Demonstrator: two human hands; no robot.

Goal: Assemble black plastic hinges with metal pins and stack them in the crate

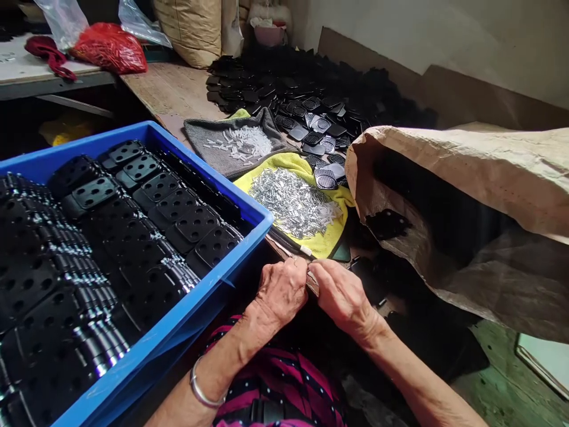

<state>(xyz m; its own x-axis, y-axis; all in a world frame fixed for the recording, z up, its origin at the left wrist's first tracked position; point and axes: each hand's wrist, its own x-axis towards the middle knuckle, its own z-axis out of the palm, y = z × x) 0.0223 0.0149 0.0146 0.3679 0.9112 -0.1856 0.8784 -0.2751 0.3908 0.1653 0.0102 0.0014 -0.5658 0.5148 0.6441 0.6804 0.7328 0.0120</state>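
My left hand (pixel 283 290) and my right hand (pixel 341 296) meet at the near edge of the table, fingers curled and pinched together. Whatever they hold is hidden or too small to make out. Just beyond them lies a yellow cloth (pixel 326 242) bearing a heap of small shiny metal pins (pixel 288 201). Behind it, a grey cloth (pixel 202 142) carries a pile of small whitish strips (pixel 246 142). Farther back spreads a big heap of flat black plates (pixel 311 121), some with a ribbed oval pattern.
On the left, a blue crate (pixel 213 296) holds rows of black plates with round holes and shiny metal rods. A large brown paper sack (pixel 489 154) gapes at the right with black pieces inside. A red bag (pixel 111 47) and a full sack (pixel 191 26) stand at the back.
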